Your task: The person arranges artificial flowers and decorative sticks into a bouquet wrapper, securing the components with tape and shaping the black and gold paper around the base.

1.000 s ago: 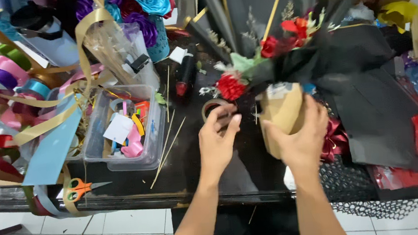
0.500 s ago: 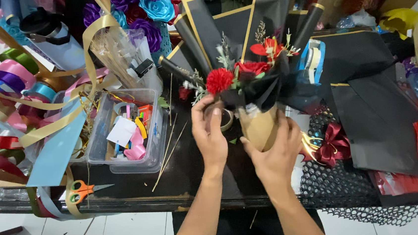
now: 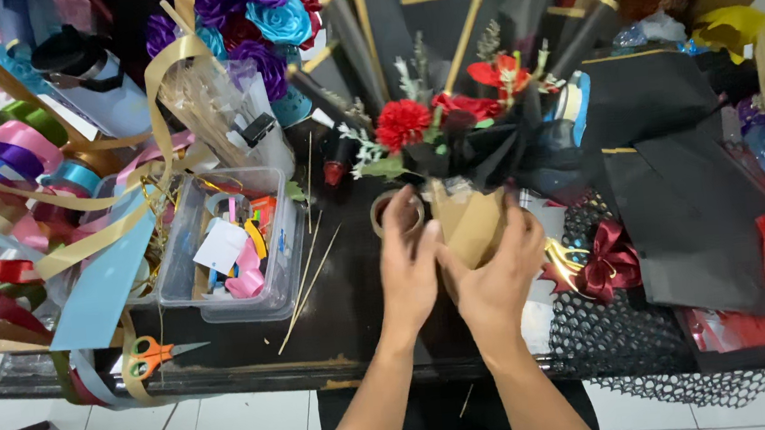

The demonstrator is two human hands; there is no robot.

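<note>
both hands clasp the bouquet [image 3: 464, 158] at its tan base [image 3: 470, 226]: your left hand [image 3: 408, 272] presses its fingers flat against the near-left side, your right hand [image 3: 495, 281] curls round the right and front, palms nearly touching.
location: upright at the table [image 3: 336, 323] middle, tape roll [image 3: 398, 212] just behind the left fingertips, clear bin [image 3: 226, 245] to the left, red bow [image 3: 606, 261] to the right.
step, by judgement: shaping or closing the wrap at the stem end. next move likely calls for one hand holding while the other fetches a tie.
axis: long axis near vertical, blooms pointing up and away from you, base toward you.
</note>
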